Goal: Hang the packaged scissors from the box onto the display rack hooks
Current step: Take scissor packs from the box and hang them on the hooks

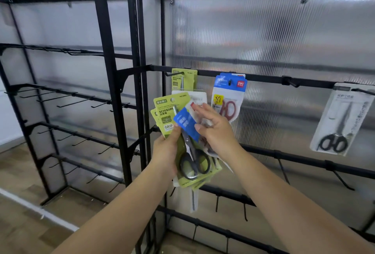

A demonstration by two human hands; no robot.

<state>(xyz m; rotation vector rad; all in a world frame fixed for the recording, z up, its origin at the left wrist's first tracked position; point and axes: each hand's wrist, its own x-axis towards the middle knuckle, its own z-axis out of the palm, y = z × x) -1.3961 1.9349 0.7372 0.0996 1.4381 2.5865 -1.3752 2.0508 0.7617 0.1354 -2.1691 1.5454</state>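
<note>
Gripping a fanned stack of scissor packs (183, 142) in my left hand (165, 152); right hand (215, 129) pinches the blue-topped pack (186, 122) from it. I'd peel it fully free, then line its hole up with the bare hook (292, 83), right of the hanging blue pack (230, 91).

A shop: black display racks (113, 91) with rows of hooks (67, 102), some carrying packaged scissors (227, 99).
</note>
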